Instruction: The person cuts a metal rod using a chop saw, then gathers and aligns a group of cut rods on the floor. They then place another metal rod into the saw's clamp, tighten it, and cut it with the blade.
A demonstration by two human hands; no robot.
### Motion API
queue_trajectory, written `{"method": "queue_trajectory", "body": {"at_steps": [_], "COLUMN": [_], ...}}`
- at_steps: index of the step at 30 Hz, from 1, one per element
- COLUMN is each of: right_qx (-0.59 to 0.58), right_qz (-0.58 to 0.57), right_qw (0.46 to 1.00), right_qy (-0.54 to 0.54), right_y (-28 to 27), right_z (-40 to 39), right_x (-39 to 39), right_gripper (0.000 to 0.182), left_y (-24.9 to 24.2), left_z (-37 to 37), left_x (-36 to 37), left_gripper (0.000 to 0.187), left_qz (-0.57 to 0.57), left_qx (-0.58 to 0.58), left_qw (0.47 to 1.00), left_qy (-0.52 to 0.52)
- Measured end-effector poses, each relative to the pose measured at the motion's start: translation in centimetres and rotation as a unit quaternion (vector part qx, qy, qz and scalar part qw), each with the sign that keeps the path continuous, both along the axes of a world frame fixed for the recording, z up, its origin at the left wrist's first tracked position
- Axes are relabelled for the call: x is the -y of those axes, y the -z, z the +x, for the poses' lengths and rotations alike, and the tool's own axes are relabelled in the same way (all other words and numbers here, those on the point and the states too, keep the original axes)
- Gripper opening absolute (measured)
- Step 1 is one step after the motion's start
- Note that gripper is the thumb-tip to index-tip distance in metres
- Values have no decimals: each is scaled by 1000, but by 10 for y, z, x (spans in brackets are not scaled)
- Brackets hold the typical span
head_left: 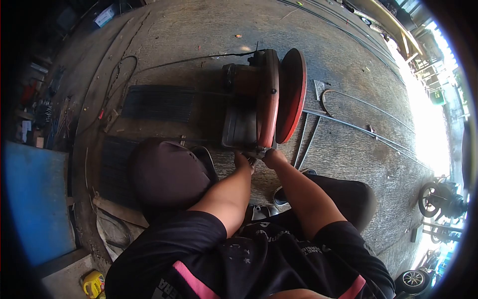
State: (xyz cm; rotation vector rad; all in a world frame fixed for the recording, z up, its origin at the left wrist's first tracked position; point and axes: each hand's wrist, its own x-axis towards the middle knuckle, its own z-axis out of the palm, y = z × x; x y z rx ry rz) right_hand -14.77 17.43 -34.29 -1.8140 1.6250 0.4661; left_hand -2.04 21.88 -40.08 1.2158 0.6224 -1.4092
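Note:
In front of me on the floor stands a motor-driven machine with a faded red curved cover, and a large red disc stands beside the cover on its right. Both my hands meet low at the machine's near end. My left hand is closed just below the dark base plate. Close to it, my right hand is closed at the lower tip of the cover, by a small metal part. What the fingers grip is too small and too hidden to name.
Dark thin rods lie bundled on the left. Metal bars and a bent rod stretch across the floor on the right. A cable runs from the machine leftward. A blue panel and a yellow object sit at lower left.

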Motion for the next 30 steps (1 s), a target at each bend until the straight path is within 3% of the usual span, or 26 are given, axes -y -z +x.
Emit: {"method": "queue_trajectory", "body": {"at_steps": [4, 7, 9, 10, 11, 13, 14, 15, 17, 18, 20, 21, 23, 24, 26, 27, 29, 30], "right_qx": [-17, -40, -50, -52, -53, -48, -28, -7, -14, -46, -52, -51, 89, 39, 41, 44, 17, -11], "right_qz": [40, 74, 72, 70, 67, 73, 42, 8, -1, 9, -15, -13, 0, 41, 44, 42, 37, 28], "right_qw": [998, 996, 996, 996, 996, 995, 998, 999, 1000, 999, 998, 998, 959, 965, 973, 980, 983, 986], "right_qy": [36, 28, 24, 1, -24, -38, -38, -37, -25, -23, -38, -33, -271, -256, -224, -191, -177, -162], "right_y": [-25, -25, -27, -25, -22, -14, -10, -9, -7, -2, 13, 31, 62, 19, 25, 31, 47, 49], "right_z": [-1, -1, 0, -2, -4, -8, -13, -15, -9, -4, 1, 3, 3, 6, 1, 1, 7, 9], "right_x": [-1, 6, 9, 10, 12, 12, 12, 14, 13, 17, 14, 13, 13, 13, 5, 3, 2, 5], "right_gripper": [43, 42, 42, 42, 41, 39, 37, 36, 32, 30, 34, 34, 46, 52, 51, 50, 50, 50], "left_y": [-13, -6, 14, 25, 34, 43, -16, -15, 4, 12, 25, 22, 5, -11, -53, -68, -86, -63], "left_z": [4, 8, 11, 12, 13, 17, 16, 19, 26, 27, 29, 32, 35, 32, 27, 27, 26, 26], "left_x": [1, 4, 12, 16, 20, 20, 12, 13, 15, 19, 22, 21, 20, 23, 33, 34, 38, 38], "left_gripper": [41, 37, 35, 43, 43, 45, 47, 47, 50, 50, 51, 51, 55, 55, 58, 58, 65, 71], "left_qz": [24, 18, 26, 47, 53, 44, 52, 54, 27, 24, 35, 34, -64, -63, 7, 8, 13, -10], "left_qx": [67, 116, 211, 298, 301, 523, 540, 544, 584, 587, 466, 466, 367, 363, 385, 383, 429, 516], "left_qw": [996, 983, 954, 917, 915, 754, 712, 710, 623, 623, 726, 723, 699, 700, 535, 534, 431, 379], "left_qy": [44, 144, 209, 263, 264, 396, 446, 445, 519, 516, 505, 509, 611, 612, 752, 754, 794, 768]}}
